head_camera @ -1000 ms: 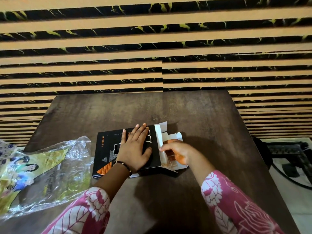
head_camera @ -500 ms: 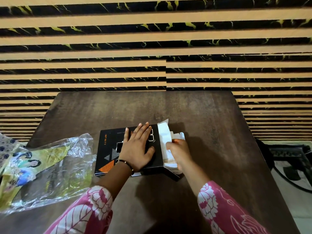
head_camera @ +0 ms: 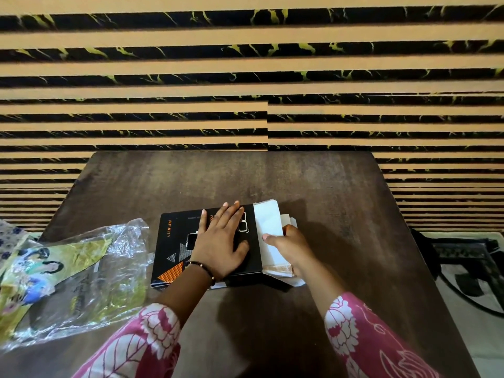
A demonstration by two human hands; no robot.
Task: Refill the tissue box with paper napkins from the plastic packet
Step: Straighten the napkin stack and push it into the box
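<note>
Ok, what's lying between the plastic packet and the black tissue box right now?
Nothing: in the head view only a narrow bare strip of table separates the plastic packet from the tissue box.

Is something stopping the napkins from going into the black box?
Nothing visible blocks them. The tissue box lies flat under the left hand, and its right end is open, flap folded out. The right hand is at that open end with the white napkins. The plastic packet lies off to the left.
</note>
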